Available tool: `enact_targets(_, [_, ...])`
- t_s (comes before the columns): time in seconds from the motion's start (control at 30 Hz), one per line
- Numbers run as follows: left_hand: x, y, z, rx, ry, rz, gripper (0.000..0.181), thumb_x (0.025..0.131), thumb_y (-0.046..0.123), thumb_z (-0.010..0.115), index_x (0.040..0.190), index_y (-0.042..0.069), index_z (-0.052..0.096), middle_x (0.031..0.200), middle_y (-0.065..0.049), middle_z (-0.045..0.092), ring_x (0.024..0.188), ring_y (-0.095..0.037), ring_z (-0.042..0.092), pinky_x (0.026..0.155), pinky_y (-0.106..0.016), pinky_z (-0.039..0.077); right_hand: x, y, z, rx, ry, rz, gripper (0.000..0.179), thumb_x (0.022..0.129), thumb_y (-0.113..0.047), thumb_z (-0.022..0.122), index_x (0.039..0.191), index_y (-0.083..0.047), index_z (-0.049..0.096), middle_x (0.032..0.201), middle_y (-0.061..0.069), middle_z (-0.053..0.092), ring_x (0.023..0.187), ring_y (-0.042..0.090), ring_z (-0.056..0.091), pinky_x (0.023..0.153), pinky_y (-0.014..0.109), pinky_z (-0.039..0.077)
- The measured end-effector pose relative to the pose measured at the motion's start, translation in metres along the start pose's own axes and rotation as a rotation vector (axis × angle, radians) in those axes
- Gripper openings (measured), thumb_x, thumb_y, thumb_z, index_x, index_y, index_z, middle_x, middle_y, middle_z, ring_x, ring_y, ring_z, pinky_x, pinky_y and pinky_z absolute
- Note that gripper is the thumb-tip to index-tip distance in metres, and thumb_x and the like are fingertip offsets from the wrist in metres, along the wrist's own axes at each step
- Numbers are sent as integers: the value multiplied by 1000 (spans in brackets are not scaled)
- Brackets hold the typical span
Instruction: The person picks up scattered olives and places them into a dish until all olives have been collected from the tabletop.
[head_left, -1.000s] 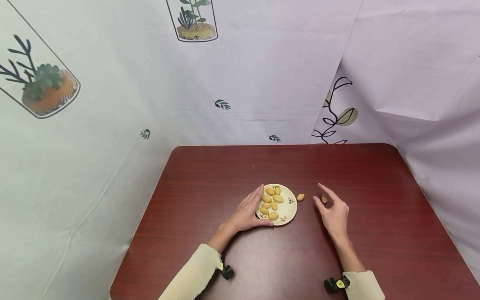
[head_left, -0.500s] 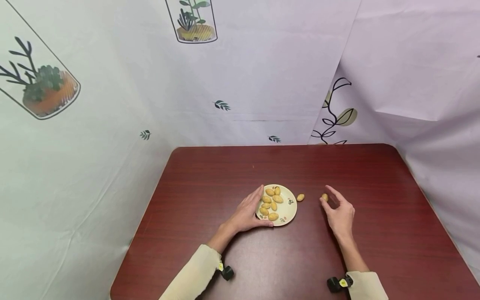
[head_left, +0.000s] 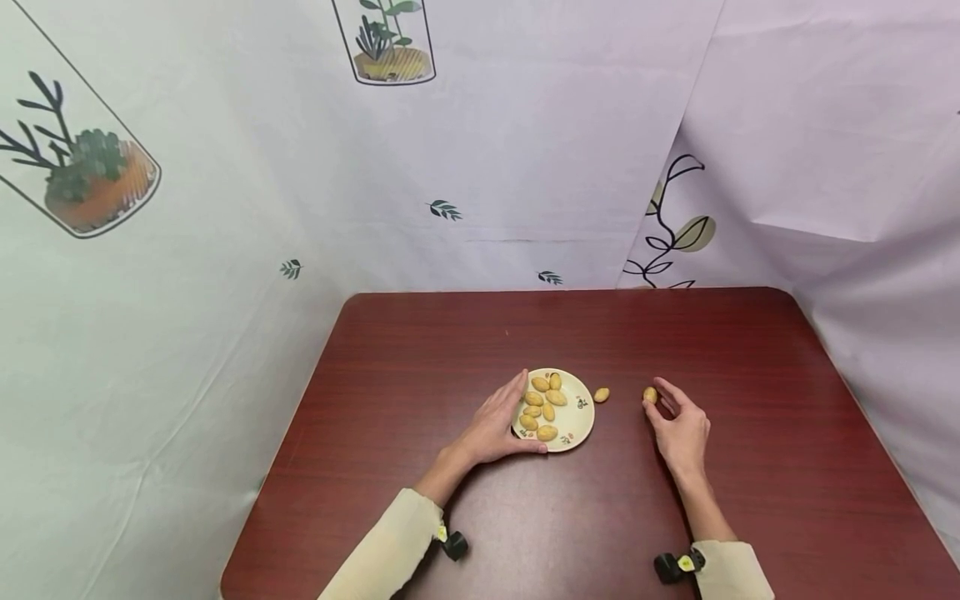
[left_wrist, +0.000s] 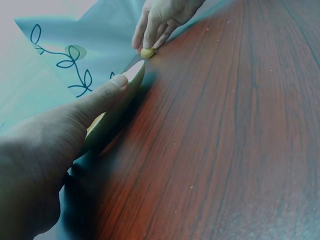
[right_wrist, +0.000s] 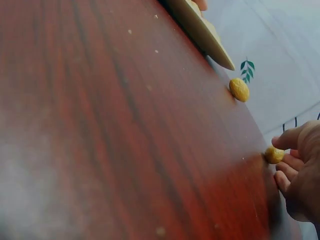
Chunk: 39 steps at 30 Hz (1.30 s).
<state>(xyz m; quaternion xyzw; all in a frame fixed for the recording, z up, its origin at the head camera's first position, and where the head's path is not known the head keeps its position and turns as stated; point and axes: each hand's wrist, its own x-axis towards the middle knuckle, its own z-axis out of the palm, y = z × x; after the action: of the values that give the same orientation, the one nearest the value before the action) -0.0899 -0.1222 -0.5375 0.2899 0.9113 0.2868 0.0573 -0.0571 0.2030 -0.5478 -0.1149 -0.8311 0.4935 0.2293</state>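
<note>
My left hand [head_left: 491, 423] holds the left side of a cream round plate [head_left: 577, 417] with a small printed pattern. Its thumb lies along the near rim, and its fingers reach round to the far side. Several small yellow, potato-like ovals [head_left: 547, 432] lie on the plate, mostly on its left half. To the right, the thumb and fingers of my right hand [head_left: 681, 433] pinch another yellow oval [right_wrist: 273, 155] low at the tabletop. Between plate and right hand, a loose yellow oval [head_left: 602, 395] lies on the table, just off the rim.
The dark red wood-grain table [head_left: 420, 350] has rounded far corners. Pale cloth walls [head_left: 487, 167] with plant prints rise behind it and at the sides. A small black camera [head_left: 454, 546] is strapped on the left wrist, another black camera [head_left: 667, 568] on the right.
My right hand has shifted slightly to the right, and its thumb and fingers have come together on the far yellow oval. The left hand and plate have stayed in place.
</note>
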Motion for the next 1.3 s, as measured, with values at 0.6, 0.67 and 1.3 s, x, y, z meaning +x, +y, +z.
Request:
enact_targets(0.6, [0,-1,0,2,12,20,134,79,59,90,170,1,10,177,-14,18,160,-29,24,126,-53,27,5,-2,-1,-84,-55,42,38,88,5,82,125,-3,78,116,21,76,111,38,74,106,53,47])
enact_targets(0.67, [0,-1,0,2,15,23,134,79,58,90,170,1,11,176,-15,18,160,-30,24,126,-54,28,5,-2,-1,-86,-54,48,38,88,5,82,125,-3,78,116,20,77,111,37,74,106,49,48])
enact_targets(1.3, [0,1,-2,5,-2,14,134,80,60,89,170,1,9,177,-13,16,161,-28,22,127,-51,25,5,-4,-5,-69,-66,79,35,93,2,79,127,-4,77,119,17,76,110,8,70,87,-2,38])
